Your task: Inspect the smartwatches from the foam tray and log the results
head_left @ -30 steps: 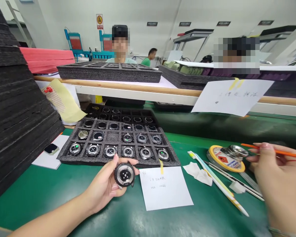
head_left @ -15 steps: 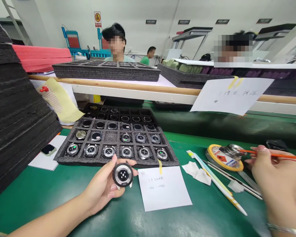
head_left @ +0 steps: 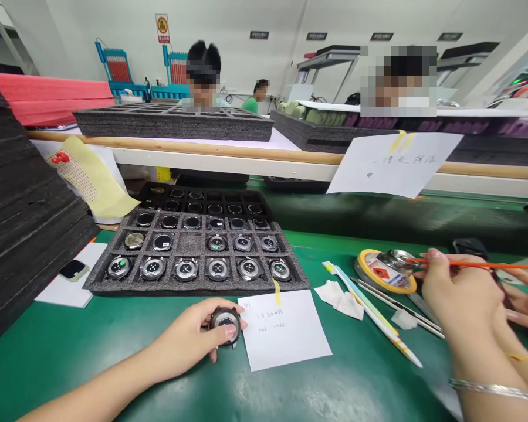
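Observation:
My left hand (head_left: 198, 334) is closed around a round watch case (head_left: 226, 317), its silver-ringed sensor back facing up and my thumb lying across it. On the right, my right hand (head_left: 460, 293), with a silver bracelet at the wrist, pinches a thin orange stick (head_left: 501, 266). The stick's far end reaches the small metal pot (head_left: 396, 261), which stands on a yellow-rimmed roll (head_left: 372, 266); I cannot tell how deep the end goes. Ahead of my left hand lies a grey foam tray (head_left: 191, 243) with watch cases in most compartments.
Another person's hand (head_left: 525, 302) is just right of mine. A handwritten paper (head_left: 286, 346), crumpled white tissue (head_left: 339, 299), pale pen-like tools (head_left: 378, 319) and thin metal rods (head_left: 391, 305) lie between my hands. Black foam stacks (head_left: 30, 217) rise at left; a shelf edge (head_left: 229, 153) crosses ahead.
My left hand has lowered the watch case and laid its thumb across the back. My right hand keeps the orange stick at the metal pot. Another person's hand shows more clearly; the view shifted slightly.

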